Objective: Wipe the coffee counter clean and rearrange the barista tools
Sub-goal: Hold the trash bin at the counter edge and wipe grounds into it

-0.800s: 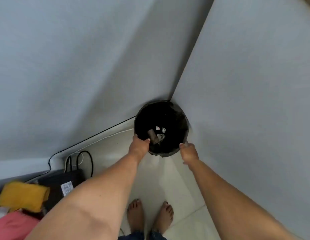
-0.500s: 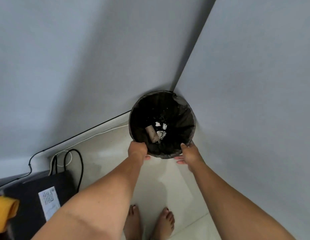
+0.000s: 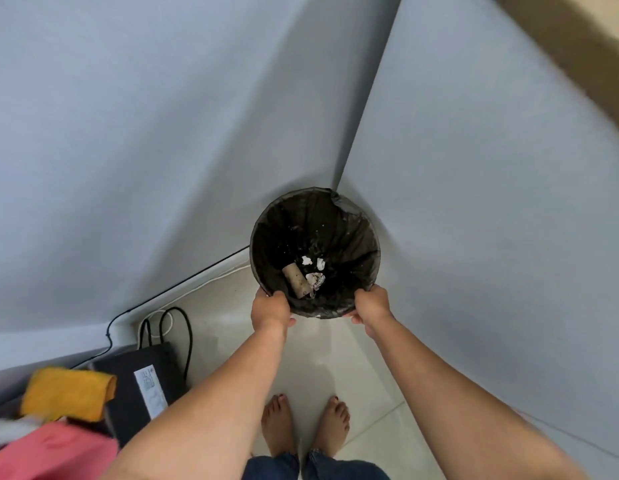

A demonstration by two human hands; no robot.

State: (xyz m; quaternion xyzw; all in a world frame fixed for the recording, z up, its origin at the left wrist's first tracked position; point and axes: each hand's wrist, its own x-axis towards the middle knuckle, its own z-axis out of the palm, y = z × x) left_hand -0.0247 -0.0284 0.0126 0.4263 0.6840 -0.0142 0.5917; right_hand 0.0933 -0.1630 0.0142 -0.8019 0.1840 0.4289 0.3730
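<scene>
1. You hold the black-lined bin (image 3: pixel 353 237) by its near rim, left hand (image 3: pixel 270 311) and right hand (image 3: pixel 372 304) set apart, the fingers of both curled round the edge.
2. The bin hangs in the corner where two grey walls meet, and shows larger and nearer than 0.8 s ago.
3. Your right fingers, loose under the rim half a second ago, now clasp it.
4. A cardboard tube (image 3: pixel 296 279) and crumpled paper (image 3: pixel 315 280) lie inside.
5. The yellow cloth (image 3: pixel 67 393), almost out of view before, lies at lower left just beside a black box (image 3: pixel 128 403).
</scene>
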